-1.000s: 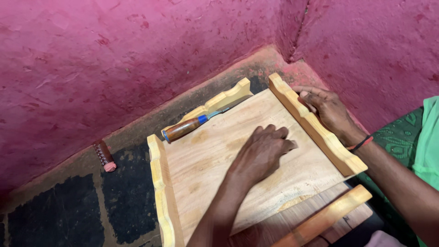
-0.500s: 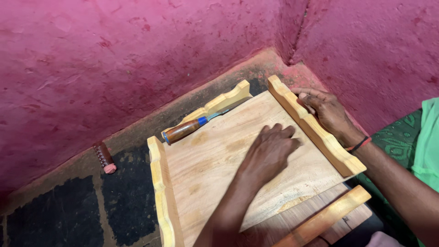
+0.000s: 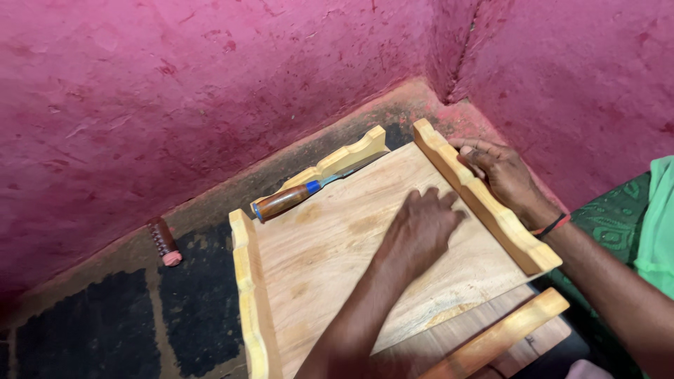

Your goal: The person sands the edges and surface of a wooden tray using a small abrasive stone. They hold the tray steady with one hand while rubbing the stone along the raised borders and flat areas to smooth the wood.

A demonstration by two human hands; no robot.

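Observation:
A pale wooden tray (image 3: 330, 245) with scalloped side rails lies on the floor in a corner of pink walls. My left hand (image 3: 420, 230) rests flat on the tray's bottom board, fingers together near the right rail. My right hand (image 3: 500, 174) grips the outer side of the right rail (image 3: 484, 200), thumb on top. A chisel (image 3: 302, 195) with a brown wooden handle and blue collar lies on the board along the far rail, untouched.
A small brown cylinder with a pink end (image 3: 165, 242) lies on the dark floor to the left. A loose wooden strip (image 3: 502, 335) sits under the tray's near right corner. Pink walls close in behind and at right.
My left hand has slid across the board toward the right rail. The right hand stays on the rail and the chisel has not moved.

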